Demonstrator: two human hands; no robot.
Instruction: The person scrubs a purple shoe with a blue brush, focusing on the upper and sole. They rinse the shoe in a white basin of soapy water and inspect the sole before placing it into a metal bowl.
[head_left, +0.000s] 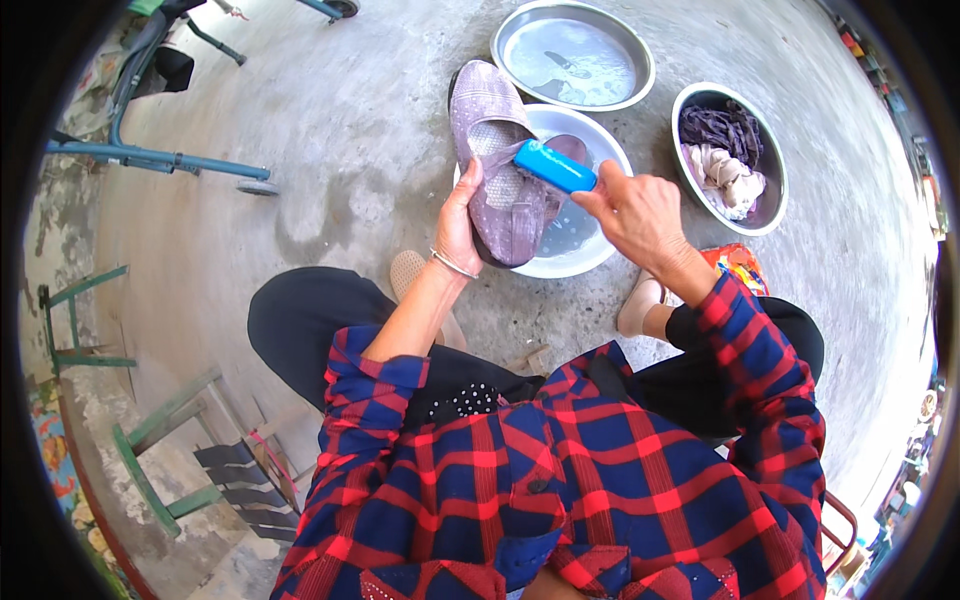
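My left hand grips a purple-grey cloth shoe by its side, holding it tilted over a white basin. The shoe has pale speckles and a strap, and its patterned insole shows. In my right hand is a blue-backed scrubbing brush, its bristle side against the shoe's strap area. Behind the brush, a second purple shoe is partly visible in the basin's water. The bristles themselves are mostly hidden.
A metal basin of water stands beyond the white one. To the right, another metal basin holds dark and pale cloths. An orange-red packet lies near my right foot. A blue wheeled frame and green stools stand at left.
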